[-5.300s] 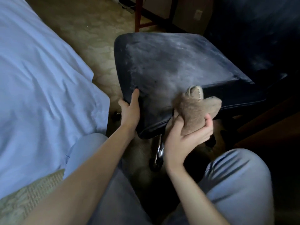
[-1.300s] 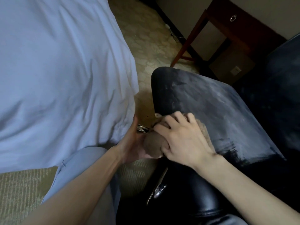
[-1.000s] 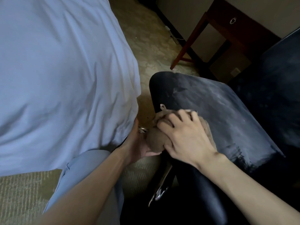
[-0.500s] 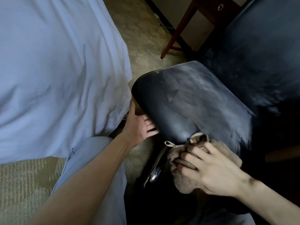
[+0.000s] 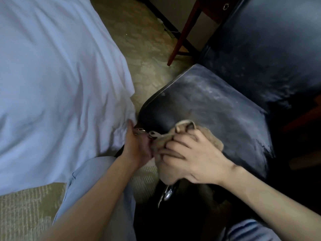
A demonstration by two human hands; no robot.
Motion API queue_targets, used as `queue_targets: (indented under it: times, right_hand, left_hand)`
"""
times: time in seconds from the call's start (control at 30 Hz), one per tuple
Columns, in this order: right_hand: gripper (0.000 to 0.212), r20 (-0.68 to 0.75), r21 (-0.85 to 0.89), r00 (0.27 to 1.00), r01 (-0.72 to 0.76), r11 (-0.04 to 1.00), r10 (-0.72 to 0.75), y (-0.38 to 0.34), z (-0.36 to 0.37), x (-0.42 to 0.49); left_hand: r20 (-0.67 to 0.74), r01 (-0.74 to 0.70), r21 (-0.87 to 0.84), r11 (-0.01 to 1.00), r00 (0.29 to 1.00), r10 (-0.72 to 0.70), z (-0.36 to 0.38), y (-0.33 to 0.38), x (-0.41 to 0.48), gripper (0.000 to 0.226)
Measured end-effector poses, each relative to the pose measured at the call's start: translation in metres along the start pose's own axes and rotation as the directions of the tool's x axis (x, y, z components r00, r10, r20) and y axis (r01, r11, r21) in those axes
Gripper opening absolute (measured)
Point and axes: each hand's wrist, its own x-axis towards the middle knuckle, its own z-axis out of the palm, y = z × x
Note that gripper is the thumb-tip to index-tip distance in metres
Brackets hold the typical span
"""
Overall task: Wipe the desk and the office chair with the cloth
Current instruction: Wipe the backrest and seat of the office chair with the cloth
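Carpet [image 5: 142, 54] underfoot, and the right hand [image 5: 196, 159] clamps curled fingers over a bunched, fuzzy tan cloth [image 5: 214, 142] at the 7 o'clock corner of the dusty black leather office chair [image 5: 217, 105]. Left hand [image 5: 137, 150] sits alongside, fingers hidden, grip unclear. Rumpled bed [image 5: 52, 84] crowds 9 o'clock; wooden counter [image 5: 185, 32] leg at 1.

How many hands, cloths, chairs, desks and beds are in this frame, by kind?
hands: 2, left hand and right hand
cloth: 1
office chair: 1
desk: 1, only partly in view
bed: 1
total: 6
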Motion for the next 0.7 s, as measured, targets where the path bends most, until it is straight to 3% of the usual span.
queue_targets:
  times: [0.1, 0.2, 0.3, 0.43, 0.57, 0.7]
  right_hand:
    - [0.036, 0.03, -0.025, 0.999, 0.014, 1.0, -0.013, -0.004, 0.0, -0.053]
    - [0.04, 0.085, -0.089, 0.995, 0.056, 0.994, -0.048, -0.006, -0.005, -0.095]
    - [0.044, 0.135, -0.131, 0.988, 0.098, 0.987, -0.08, -0.004, -0.011, -0.105]
    - [0.041, 0.048, -0.036, 0.99, 0.131, 0.991, -0.129, -0.004, -0.005, -0.051]
    - [0.037, -0.051, 0.015, 0.994, 0.102, 0.995, -0.101, 0.001, -0.005, 0.03]
    - [0.037, -0.062, 0.012, 0.997, -0.042, 0.999, 0.043, 0.013, -0.02, 0.093]
  left_hand:
    - [-0.127, -0.157, -0.06, 0.986, 0.981, 0.148, 0.003, 0.018, 0.001, 0.071]
    - [-0.168, -0.227, 0.01, 0.974, 0.96, 0.225, 0.007, 0.022, -0.003, 0.061]
    - [-0.139, -0.21, 0.212, 0.954, 0.96, 0.242, 0.008, 0.017, -0.01, 0.07]
    - [-0.078, -0.179, 0.38, 0.908, 0.971, 0.224, 0.003, 0.013, -0.014, 0.087]
    - [-0.006, -0.172, 0.34, 0.925, 0.983, 0.185, -0.005, 0.012, -0.02, 0.093]
    - [0.078, -0.222, 0.118, 0.968, 0.974, 0.214, -0.01, 0.013, -0.03, 0.069]
